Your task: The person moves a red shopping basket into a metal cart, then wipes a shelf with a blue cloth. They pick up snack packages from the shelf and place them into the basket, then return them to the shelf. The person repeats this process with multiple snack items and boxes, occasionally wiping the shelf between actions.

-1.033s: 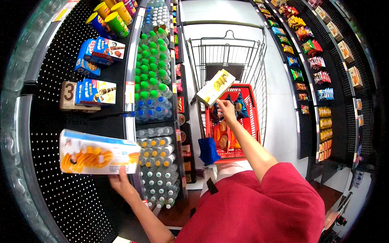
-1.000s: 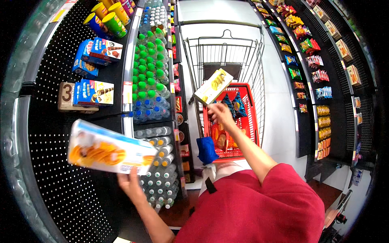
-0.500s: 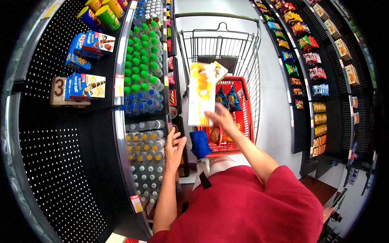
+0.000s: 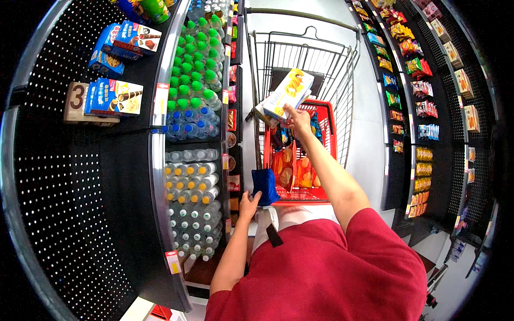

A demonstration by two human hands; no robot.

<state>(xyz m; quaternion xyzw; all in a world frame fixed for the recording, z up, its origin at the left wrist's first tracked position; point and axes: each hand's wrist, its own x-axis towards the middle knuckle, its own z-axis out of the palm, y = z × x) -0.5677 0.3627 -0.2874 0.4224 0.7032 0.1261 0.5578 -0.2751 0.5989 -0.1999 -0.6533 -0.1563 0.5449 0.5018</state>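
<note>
My right hand (image 4: pixel 297 122) grips the near end of a white and yellow carton (image 4: pixel 289 95). It holds the carton tilted above the far left part of a red basket (image 4: pixel 333 152). A second box (image 4: pixel 263 115) shows partly under the carton; whether my hand holds it too, I cannot tell. My left hand (image 4: pixel 248 205) is closed at the lower left edge of a blue cloth bundle (image 4: pixel 264 186), beside the basket's near left corner. Inside the basket are orange-red snack packets (image 4: pixel 286 167) and dark blue packets (image 4: pixel 315 128).
A black wire shopping cart (image 4: pixel 350 91) surrounds the basket. On the left, shelves hold bottles with green caps (image 4: pixel 195 69), bottles with orange caps (image 4: pixel 190 183) and blue biscuit boxes (image 4: pixel 115 97). Snack packets (image 4: pixel 425 109) hang along the right-hand shelves.
My right hand has moved up and slightly right, turning the carton from upright to slanted. My left hand has gone down and right to the blue cloth bundle. The view has shifted a little.
</note>
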